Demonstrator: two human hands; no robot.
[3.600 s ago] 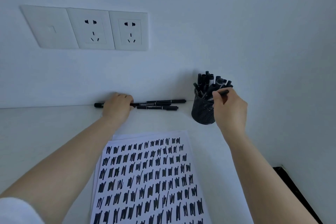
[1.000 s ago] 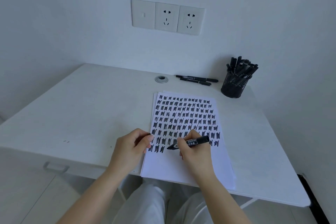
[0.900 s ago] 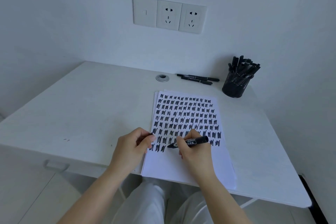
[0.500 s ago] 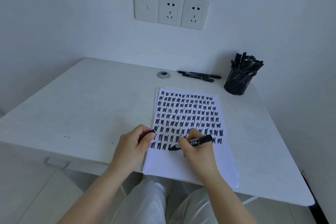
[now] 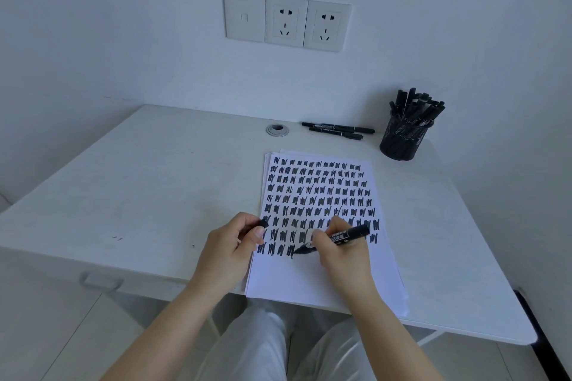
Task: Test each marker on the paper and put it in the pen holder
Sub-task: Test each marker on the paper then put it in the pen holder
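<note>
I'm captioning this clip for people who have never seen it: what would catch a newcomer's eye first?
The paper at the desk's middle, covered in rows of black scribbles, stands out first. At its near end the right hand holds a marker with its tip on the sheet, while the left hand grips the cap. At the far right stands a black mesh pen holder full of markers, with two loose markers beside it.

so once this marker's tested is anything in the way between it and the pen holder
Nothing visible blocks it. The marker in the right hand has only flat paper and bare table between it and the pen holder, though the holder already looks crowded.
</note>
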